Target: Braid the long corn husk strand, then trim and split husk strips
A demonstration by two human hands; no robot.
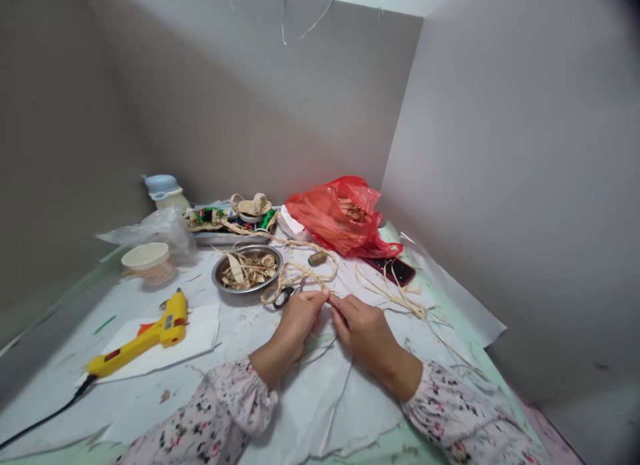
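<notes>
Head view, lower centre: pinching braided cord (303, 267) with left hand (302, 314) and right hand (367, 326), apparently plaiting; next likely needs steady tension.

No text legible; label (169, 321) on yellow glue gun (159, 335) unreadable.

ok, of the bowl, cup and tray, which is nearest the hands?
The round metal bowl holding straw-coloured scraps, just beyond the left hand. The pale cup stands farther left, and the metal tray lies farther back.
</notes>
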